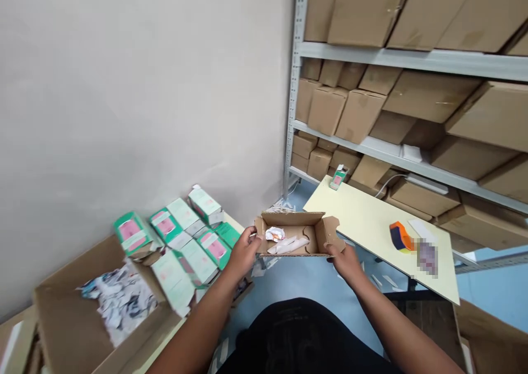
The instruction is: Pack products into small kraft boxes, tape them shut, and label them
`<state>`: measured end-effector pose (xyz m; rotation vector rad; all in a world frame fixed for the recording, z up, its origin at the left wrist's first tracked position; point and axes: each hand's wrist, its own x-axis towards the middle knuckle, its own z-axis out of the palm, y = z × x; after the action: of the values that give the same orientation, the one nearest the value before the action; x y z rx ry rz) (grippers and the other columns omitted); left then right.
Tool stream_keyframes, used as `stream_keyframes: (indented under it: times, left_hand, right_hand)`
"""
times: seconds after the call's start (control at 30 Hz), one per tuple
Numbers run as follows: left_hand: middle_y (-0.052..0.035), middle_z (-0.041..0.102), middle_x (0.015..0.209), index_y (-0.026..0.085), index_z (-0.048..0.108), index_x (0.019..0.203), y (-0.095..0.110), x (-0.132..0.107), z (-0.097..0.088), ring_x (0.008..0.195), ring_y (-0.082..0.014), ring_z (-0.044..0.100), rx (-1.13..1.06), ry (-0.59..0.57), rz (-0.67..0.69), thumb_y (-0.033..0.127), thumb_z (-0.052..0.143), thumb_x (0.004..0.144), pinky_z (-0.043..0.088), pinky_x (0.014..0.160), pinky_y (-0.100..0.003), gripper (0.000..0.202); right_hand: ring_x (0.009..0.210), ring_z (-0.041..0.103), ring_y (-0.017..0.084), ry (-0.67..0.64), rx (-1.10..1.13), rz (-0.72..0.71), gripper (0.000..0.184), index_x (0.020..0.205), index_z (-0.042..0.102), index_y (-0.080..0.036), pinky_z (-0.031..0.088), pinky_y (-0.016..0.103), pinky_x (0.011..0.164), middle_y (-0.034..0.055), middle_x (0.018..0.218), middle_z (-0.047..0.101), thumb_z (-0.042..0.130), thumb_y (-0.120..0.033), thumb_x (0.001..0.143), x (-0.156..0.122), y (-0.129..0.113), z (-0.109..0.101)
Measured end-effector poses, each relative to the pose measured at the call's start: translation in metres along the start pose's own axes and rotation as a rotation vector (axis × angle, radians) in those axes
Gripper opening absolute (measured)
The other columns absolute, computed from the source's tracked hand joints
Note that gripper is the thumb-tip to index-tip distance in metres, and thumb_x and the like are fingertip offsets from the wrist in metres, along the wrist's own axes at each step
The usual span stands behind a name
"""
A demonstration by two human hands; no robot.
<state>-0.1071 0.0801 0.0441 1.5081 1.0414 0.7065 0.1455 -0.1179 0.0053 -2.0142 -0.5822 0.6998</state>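
Note:
Between my two hands I hold an open cardboard box (pixel 295 220), long and shallow, above the floor. My left hand (pixel 244 250) grips its left end, with the thumb at the rim. At the opposite end my right hand (pixel 344 259) is closed on the right side near a raised flap. Inside the box lie a crumpled white paper (pixel 275 234) and some long pieces in whitish wrapping (pixel 289 246), whose contents I cannot make out. The fingers under the box are hidden.
Several green and white boxes (pixel 198 258) stand at the left beside a large carton of shredded paper (pixel 124 297). To the right, a pale table (pixel 358 209) bears a small green box (pixel 338 177) and an orange and dark blue object (pixel 401 237). Shelves (pixel 412 60) hold many cartons.

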Motion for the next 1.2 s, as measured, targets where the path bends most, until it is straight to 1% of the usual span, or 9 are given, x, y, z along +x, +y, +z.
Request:
stream_keyframes:
  times: [0.1,0.2,0.3,0.4,0.57,0.77,0.93,1.07,1.2]
  left_hand:
    - [-0.0074,0.075,0.111,0.020,0.069,0.115,-0.007,0.017,0.073,0.106,-0.0279,0.070,-0.028,-0.095,-0.040,0.045,0.066,0.080,0.055,0.091,-0.036,0.043]
    - [-0.0103,0.073,0.123,0.019,0.066,0.125,-0.013,0.036,0.138,0.111,-0.0283,0.069,-0.021,-0.129,-0.092,0.045,0.065,0.081,0.053,0.095,-0.036,0.051]
    - [-0.0107,0.072,0.124,0.018,0.064,0.130,-0.015,0.056,0.188,0.112,-0.0281,0.068,0.003,-0.155,-0.112,0.044,0.063,0.082,0.051,0.098,-0.038,0.054]
    - [-0.0100,0.073,0.120,0.018,0.064,0.129,-0.015,0.077,0.225,0.109,-0.0269,0.068,0.036,-0.207,-0.106,0.040,0.061,0.083,0.051,0.097,-0.038,0.051]
    - [-0.0080,0.072,0.118,0.019,0.064,0.124,-0.019,0.130,0.276,0.106,-0.0242,0.068,0.114,-0.294,-0.100,0.032,0.060,0.081,0.050,0.095,-0.035,0.045]
    - [-0.0063,0.072,0.114,0.019,0.064,0.118,-0.015,0.226,0.341,0.107,-0.0238,0.068,0.110,-0.476,-0.033,0.022,0.059,0.078,0.051,0.097,-0.035,0.040]
    - [-0.0100,0.069,0.127,0.017,0.063,0.118,-0.016,0.298,0.388,0.118,-0.0252,0.065,0.136,-0.589,-0.031,0.016,0.062,0.077,0.047,0.105,-0.037,0.041]
    - [-0.0115,0.071,0.121,0.016,0.064,0.112,-0.025,0.324,0.405,0.116,-0.0265,0.066,0.133,-0.685,-0.075,0.019,0.068,0.077,0.049,0.102,-0.039,0.036]
    - [-0.0132,0.068,0.127,0.018,0.062,0.118,-0.035,0.338,0.403,0.116,-0.0252,0.066,0.099,-0.729,-0.152,0.034,0.065,0.086,0.053,0.094,-0.036,0.036]
  right_hand:
    - [0.074,0.071,0.028,0.013,0.109,0.095,0.039,0.093,0.073,-0.018,0.054,0.034,0.060,0.0107,0.089,0.077,0.063,-0.052,0.079,0.025,0.039,-0.047]
    - [0.089,0.073,0.030,-0.009,0.275,0.198,0.043,0.105,0.072,-0.017,0.059,0.035,0.066,0.0126,0.107,0.076,0.066,-0.050,0.078,0.045,0.067,-0.089]
    - [0.102,0.071,0.030,-0.023,0.404,0.252,0.044,0.110,0.071,-0.020,0.060,0.035,0.072,0.0112,0.115,0.075,0.068,-0.049,0.077,0.065,0.085,-0.120]
    - [0.107,0.069,0.029,0.021,0.404,0.274,0.044,0.111,0.070,-0.021,0.060,0.033,0.073,0.0098,0.119,0.074,0.068,-0.047,0.076,0.086,0.096,-0.138]
    - [0.100,0.069,0.029,0.150,0.415,0.339,0.044,0.108,0.071,-0.018,0.058,0.033,0.071,0.0117,0.113,0.075,0.067,-0.045,0.073,0.132,0.111,-0.147]
    - [0.101,0.070,0.027,0.336,0.504,0.363,0.041,0.108,0.069,-0.019,0.060,0.034,0.076,0.0117,0.115,0.074,0.069,-0.039,0.073,0.199,0.125,-0.152]
    - [0.100,0.070,0.025,0.425,0.585,0.373,0.030,0.098,0.068,-0.019,0.062,0.035,0.079,0.0112,0.108,0.074,0.069,-0.037,0.074,0.245,0.126,-0.151]
    - [0.091,0.072,0.023,0.446,0.608,0.446,0.025,0.094,0.067,-0.021,0.062,0.035,0.078,0.0089,0.099,0.074,0.068,-0.036,0.074,0.269,0.126,-0.148]
    - [0.093,0.072,0.023,0.437,0.603,0.494,0.033,0.101,0.069,-0.020,0.061,0.036,0.080,0.0098,0.103,0.075,0.069,-0.042,0.076,0.275,0.130,-0.152]
